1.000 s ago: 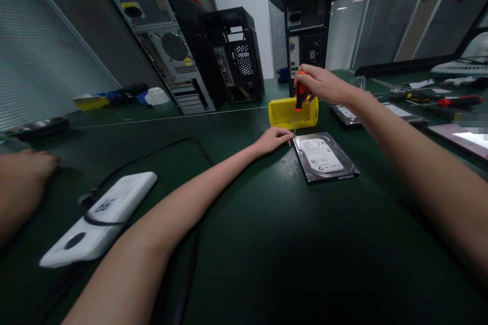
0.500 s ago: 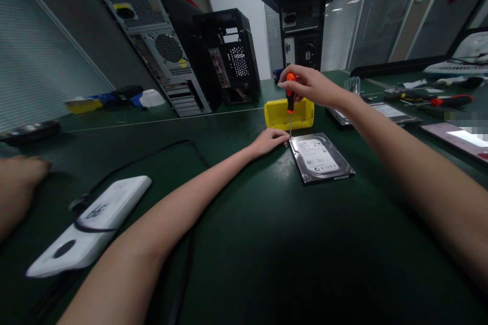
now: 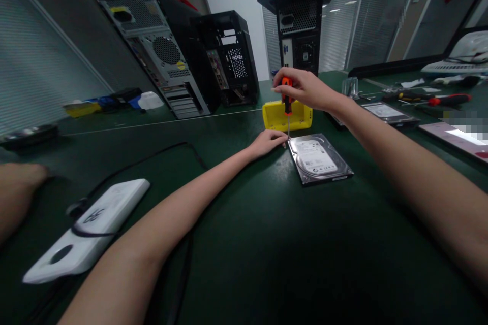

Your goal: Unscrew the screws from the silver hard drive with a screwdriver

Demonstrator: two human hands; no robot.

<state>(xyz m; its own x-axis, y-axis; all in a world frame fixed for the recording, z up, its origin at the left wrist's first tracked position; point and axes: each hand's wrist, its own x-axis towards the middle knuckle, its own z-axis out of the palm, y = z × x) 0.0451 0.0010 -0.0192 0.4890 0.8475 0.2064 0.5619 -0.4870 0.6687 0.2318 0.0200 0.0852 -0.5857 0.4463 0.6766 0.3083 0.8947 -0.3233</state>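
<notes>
A silver hard drive point(image 3: 314, 157) lies flat on the green table, its white label facing up. My right hand point(image 3: 305, 87) is closed around the orange-and-black handle of a screwdriver point(image 3: 287, 104). The shaft points straight down, and its tip meets the drive's far left corner. Beside that tip, my left hand point(image 3: 267, 143) rests low on the table with its fingers closed at the drive's corner; how far they wrap it is hidden. Just behind the drive stands a yellow tray point(image 3: 275, 118), tipped up and partly covered by the screwdriver.
Computer cases point(image 3: 168, 51) stand along the back. On the left lie a white power strip point(image 3: 91, 228) with a black cable, and another person's hand point(image 3: 23, 183). At right are another hard drive point(image 3: 389, 112), red-handled pliers point(image 3: 452, 100) and a pinkish panel point(image 3: 453, 137).
The view has shifted slightly. My right hand's fingers have turned a little around the screwdriver handle, while the tip stays at the same corner. My left hand and the drive keep their places.
</notes>
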